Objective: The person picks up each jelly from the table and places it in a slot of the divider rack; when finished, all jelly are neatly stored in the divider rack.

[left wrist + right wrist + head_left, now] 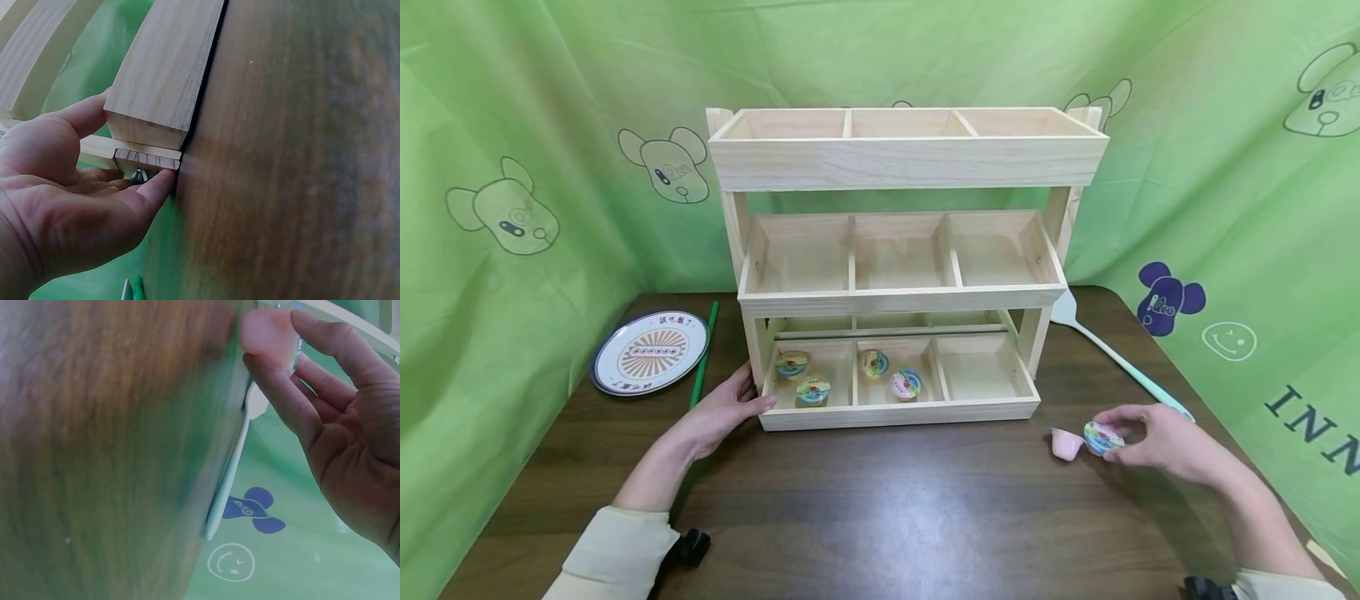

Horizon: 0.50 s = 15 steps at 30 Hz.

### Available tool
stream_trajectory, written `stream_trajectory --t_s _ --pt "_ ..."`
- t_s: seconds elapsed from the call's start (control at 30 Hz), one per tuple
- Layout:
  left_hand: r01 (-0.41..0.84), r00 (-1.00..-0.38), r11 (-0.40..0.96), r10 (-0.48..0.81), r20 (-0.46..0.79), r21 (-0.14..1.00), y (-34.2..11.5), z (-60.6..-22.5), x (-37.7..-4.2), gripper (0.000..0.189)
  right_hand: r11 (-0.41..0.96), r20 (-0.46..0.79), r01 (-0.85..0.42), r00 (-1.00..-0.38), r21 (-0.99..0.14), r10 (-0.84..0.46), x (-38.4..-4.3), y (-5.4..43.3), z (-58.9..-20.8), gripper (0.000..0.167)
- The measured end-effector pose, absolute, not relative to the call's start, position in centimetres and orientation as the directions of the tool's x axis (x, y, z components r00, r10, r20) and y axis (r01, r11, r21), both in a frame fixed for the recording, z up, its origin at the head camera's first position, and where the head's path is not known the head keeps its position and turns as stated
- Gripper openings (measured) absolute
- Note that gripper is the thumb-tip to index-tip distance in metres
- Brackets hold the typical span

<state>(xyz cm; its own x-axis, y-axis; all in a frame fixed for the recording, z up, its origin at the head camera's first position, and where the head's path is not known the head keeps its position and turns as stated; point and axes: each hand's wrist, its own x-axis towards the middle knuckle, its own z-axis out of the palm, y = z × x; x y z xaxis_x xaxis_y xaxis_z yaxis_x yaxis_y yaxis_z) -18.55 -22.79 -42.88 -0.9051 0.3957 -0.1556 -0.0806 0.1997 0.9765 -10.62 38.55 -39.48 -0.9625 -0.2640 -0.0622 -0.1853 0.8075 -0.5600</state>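
My right hand pinches a small jelly cup with a colourful printed lid, low over the table at right. Beside it a pink jelly cup lies tipped over. A pink cup shows at the fingertips in the right wrist view; which of the two it is, I cannot tell. My left hand grips the lower left corner of a three-tier wooden rack, thumb at the bottom tray's front and fingers at the side. In that tray sit jelly cups, two in the left compartment and two in the middle.
A white plate with a printed pattern and a green stick lie left of the rack. At right, a long-handled pale green tool with a flat white head lies on the brown table. Green cloth hangs around it.
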Motion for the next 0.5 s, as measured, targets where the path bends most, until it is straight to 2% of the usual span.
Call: stream_trajectory --t_s 0.13,0.5 --pt "-0.074 -0.904 0.205 0.4 -0.152 0.976 -22.8 -42.9 -18.6 0.088 0.832 -0.033 -0.167 -0.976 -0.529 -0.217 -10.7 38.5 -39.0 0.048" --pt "-0.081 -0.904 0.191 0.398 -0.153 0.978 -22.8 -42.9 -18.6 0.088 0.793 0.02 -0.157 -0.983 -0.588 -0.18 -11.4 37.3 -36.7 0.05"
